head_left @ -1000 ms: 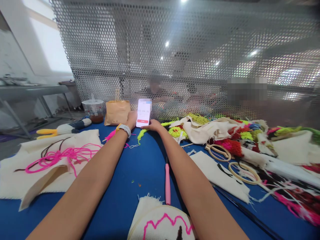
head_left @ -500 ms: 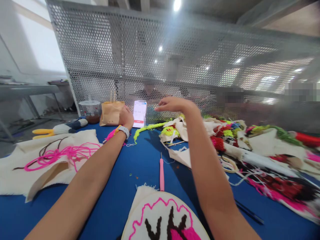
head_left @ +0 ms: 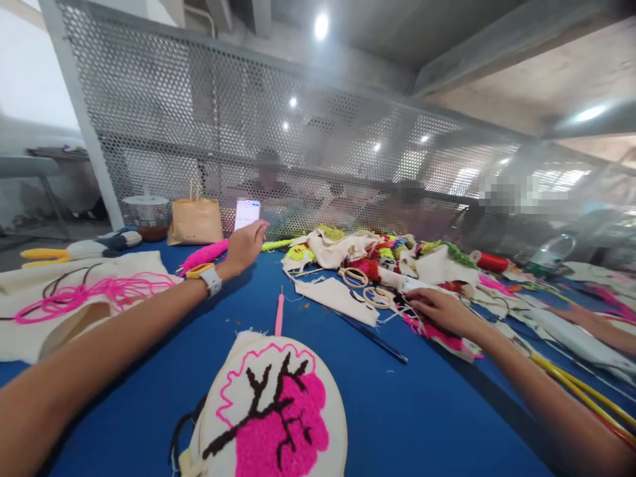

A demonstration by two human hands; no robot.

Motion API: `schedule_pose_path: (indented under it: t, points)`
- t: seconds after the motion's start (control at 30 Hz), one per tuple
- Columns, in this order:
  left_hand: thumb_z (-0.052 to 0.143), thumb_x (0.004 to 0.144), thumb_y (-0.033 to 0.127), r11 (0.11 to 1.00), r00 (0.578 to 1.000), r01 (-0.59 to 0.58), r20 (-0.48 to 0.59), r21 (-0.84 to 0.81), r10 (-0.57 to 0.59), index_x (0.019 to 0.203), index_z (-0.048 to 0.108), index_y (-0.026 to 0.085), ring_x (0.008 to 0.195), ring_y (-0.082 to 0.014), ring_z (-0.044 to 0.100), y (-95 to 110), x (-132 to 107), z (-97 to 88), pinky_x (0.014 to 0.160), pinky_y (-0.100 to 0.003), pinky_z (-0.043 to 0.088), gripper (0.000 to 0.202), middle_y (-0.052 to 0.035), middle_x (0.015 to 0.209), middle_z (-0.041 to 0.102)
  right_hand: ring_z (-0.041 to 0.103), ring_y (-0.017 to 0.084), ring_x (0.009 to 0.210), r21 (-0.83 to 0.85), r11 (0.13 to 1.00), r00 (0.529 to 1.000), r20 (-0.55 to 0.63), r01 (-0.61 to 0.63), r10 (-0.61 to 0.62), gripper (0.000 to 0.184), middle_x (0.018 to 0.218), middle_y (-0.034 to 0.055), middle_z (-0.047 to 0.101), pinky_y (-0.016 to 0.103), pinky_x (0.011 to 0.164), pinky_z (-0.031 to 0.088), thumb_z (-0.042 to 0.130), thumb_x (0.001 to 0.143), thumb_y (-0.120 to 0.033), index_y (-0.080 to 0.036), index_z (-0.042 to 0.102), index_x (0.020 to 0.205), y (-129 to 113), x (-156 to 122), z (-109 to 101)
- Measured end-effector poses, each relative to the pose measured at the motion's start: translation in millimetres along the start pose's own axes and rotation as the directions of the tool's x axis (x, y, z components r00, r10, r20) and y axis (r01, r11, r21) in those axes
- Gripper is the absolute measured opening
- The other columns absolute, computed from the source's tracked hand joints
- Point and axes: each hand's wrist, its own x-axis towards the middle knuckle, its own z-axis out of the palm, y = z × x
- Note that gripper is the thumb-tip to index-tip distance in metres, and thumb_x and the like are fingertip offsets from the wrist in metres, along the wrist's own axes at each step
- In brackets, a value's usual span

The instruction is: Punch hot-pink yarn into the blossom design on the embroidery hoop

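I see the two hands well apart above the blue table. The left hand is up in front of the phone, hiding its lower part from me; I cannot tell whether the fingers touch or grip it. The phone's lit face is turned my way, close to the mesh, with the bag to its left and the cup beyond that. I have the right hand back-up on the scraps, fingers loosely bent over pink and dark strands; I cannot tell whether they pinch any. Just left of it I make out two small rings and a white cloth, a dark rod lying beside the cloth. Nearest me is the hoop, worked with a dark branch and pink fill, and the pink-handled needle lies just past it. At far right I see a co-worker's hand, apart from the right hand
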Motion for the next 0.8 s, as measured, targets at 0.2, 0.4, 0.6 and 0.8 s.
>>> schedule_pose_path:
  t: [0.2,0.4,0.6,0.8]
  points:
    - [0.053,0.092,0.027,0.961,0.913,-0.272,0.303,-0.043,0.272,0.101,0.061,0.013,0.073,-0.0147,0.064,30,-85,-36.0,0.069,-0.034,0.054,0.018,-0.0022,0.086,0.065,0.063,0.018,0.089,-0.016,0.986,0.98,-0.114,-0.164,0.161,0.022,0.105,0.0059,0.063,0.038,0.079,0.052,0.053,0.094,-0.03,-0.015,0.058,0.11,8,19,11]
    - [0.053,0.092,0.025,0.945,0.849,-0.324,0.429,-0.039,0.309,0.105,0.06,0.014,0.081,-0.0168,0.064,37,-127,-63.9,0.074,-0.036,0.054,0.019,-0.0045,0.095,0.066,0.062,0.02,0.092,-0.13,0.966,0.965,-0.166,-0.226,0.203,0.027,0.109,0.0071,0.06,0.04,0.078,0.053,0.054,0.093,-0.03,-0.015,0.055,0.116,-9,20,16]
    - [0.052,0.093,0.027,0.971,0.879,-0.24,0.42,-0.019,0.225,0.105,0.06,0.015,0.077,-0.0155,0.064,29,-128,-74.4,0.072,-0.035,0.054,0.019,-0.0036,0.091,0.065,0.061,0.02,0.094,-0.189,0.964,0.971,-0.189,-0.186,0.15,0.027,0.115,0.008,0.057,0.04,0.079,0.053,0.054,0.093,-0.029,-0.017,0.055,0.117,-14,16,12]
    - [0.051,0.093,0.029,0.99,0.909,-0.129,0.392,-0.057,0.141,0.102,0.06,0.014,0.071,-0.014,0.063,26,-129,-79.8,0.07,-0.034,0.054,0.02,-0.002,0.085,0.065,0.061,0.019,0.09,-0.146,0.979,0.975,-0.193,-0.14,0.11,0.023,0.109,0.0067,0.06,0.037,0.076,0.052,0.055,0.092,-0.03,-0.016,0.058,0.11,-11,23,11]
